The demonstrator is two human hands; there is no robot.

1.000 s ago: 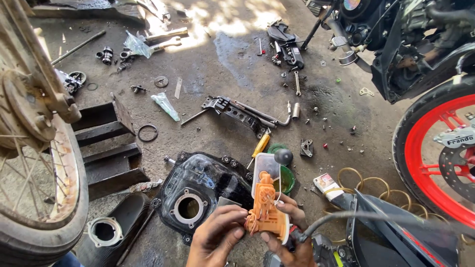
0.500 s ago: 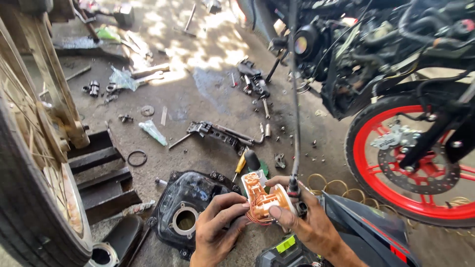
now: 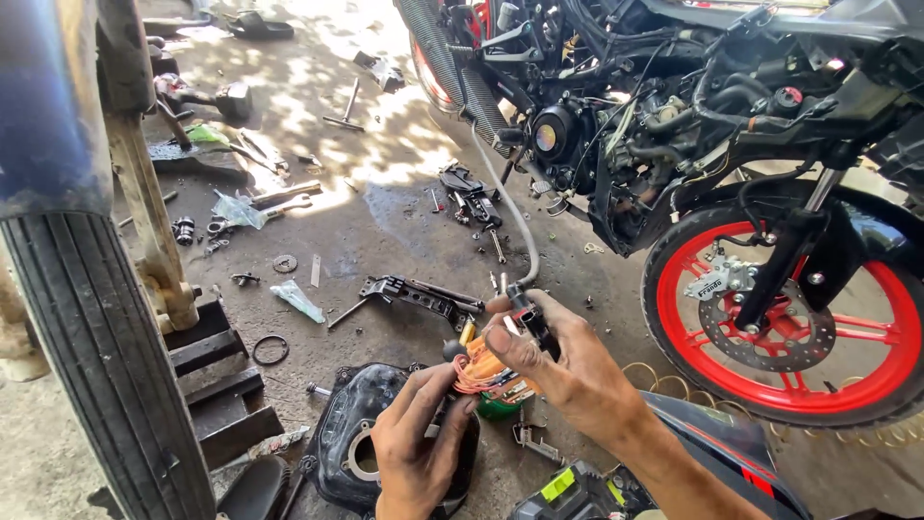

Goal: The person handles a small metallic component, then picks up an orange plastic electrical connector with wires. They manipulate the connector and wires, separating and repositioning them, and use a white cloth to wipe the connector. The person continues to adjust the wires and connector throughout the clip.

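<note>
Left hand (image 3: 416,445) grips orange-wired fuel pump unit (image 3: 486,374) from below; right hand (image 3: 568,371) pinches black hose connector (image 3: 532,323), at 12 o'clock of pump. Probably mating them: steady pump, push connector straight, don't kink grey hose (image 3: 508,207).

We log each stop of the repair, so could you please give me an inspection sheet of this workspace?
Surface: stained concrete floor.
Job's things: orange part and black connector, held over a black tank.
Clutter: bracket, ring, bolts, plastic scraps.
Grippers: left hand under the orange part; right hand pinching the connector.
Cables: grey hose running to the connector.
Surroundings: motorcycle with red wheel; tyre at left.
</note>
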